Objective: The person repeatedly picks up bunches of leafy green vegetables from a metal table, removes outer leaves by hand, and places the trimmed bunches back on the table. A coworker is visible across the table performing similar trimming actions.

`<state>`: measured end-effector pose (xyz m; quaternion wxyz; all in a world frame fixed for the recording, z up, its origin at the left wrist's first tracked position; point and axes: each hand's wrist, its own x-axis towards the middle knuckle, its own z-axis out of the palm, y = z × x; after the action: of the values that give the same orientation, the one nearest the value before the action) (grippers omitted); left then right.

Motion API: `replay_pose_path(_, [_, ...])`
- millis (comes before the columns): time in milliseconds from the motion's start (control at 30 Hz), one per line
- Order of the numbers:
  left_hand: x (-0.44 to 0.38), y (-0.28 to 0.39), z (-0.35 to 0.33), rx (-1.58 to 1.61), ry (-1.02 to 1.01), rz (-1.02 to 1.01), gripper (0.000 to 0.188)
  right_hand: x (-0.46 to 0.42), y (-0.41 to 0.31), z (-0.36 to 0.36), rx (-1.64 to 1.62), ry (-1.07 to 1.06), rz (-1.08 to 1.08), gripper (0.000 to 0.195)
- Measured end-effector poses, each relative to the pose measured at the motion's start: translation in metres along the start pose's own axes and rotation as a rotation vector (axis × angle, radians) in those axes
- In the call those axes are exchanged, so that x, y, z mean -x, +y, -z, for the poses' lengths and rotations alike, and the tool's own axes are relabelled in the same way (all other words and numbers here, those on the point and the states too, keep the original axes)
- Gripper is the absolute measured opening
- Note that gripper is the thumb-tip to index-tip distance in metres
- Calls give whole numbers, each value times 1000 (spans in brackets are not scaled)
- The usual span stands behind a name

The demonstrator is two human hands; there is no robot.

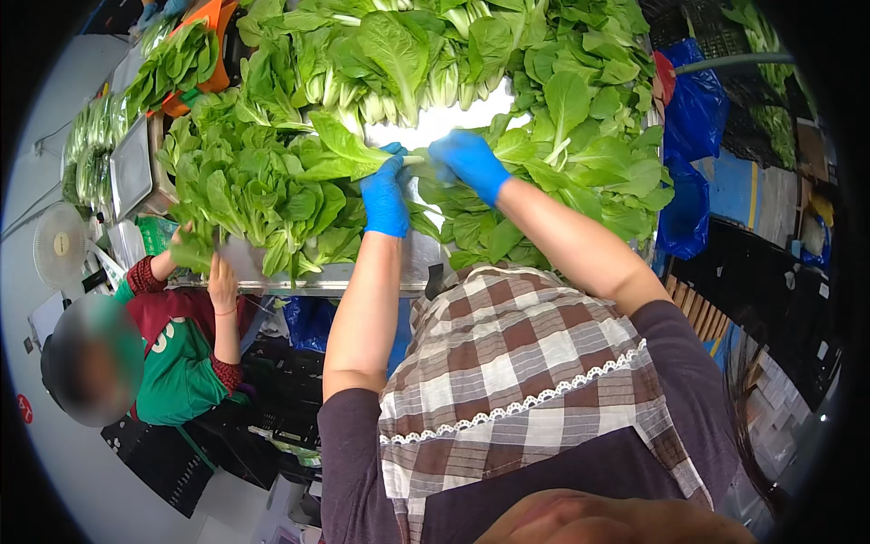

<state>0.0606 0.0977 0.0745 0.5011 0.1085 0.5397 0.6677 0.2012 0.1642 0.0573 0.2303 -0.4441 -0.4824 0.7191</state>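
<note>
In a blue glove, my left hand (385,197) grips a leafy green (343,146) near its base. The leaves point left and the pale stem end sticks out to the right of my fingers. Close to that stem end is my right hand (472,163), also gloved in blue. Its fingers are blurred, and whether they hold anything cannot be made out. Heaps of loose leafy greens lie around both hands: a left pile (251,197), a right pile (598,156) and a far row (401,61) with pale stems facing me.
A metal worktable (421,262) carries the greens. At left, a co-worker's hands (223,282) handle leaves. Beyond are an orange holder (219,51) with greens, a metal tray (132,166), bagged vegetables (92,143) and a fan (60,245). Blue plastic bags (693,102) hang at right.
</note>
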Motion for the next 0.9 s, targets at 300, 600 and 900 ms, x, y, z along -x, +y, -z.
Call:
replay_pose_path(300, [8,8,-21,9,-49,-15,31,-60,-13,-4,233,314,157,33])
replay_pose_path(600, [22,-9,-30,-214,-168,5,34,38,-3,5,575,289,334,28])
replay_pose_path(900, [20,-41,-5,-39,-227,208,26,54,35,17,180,191,260,24])
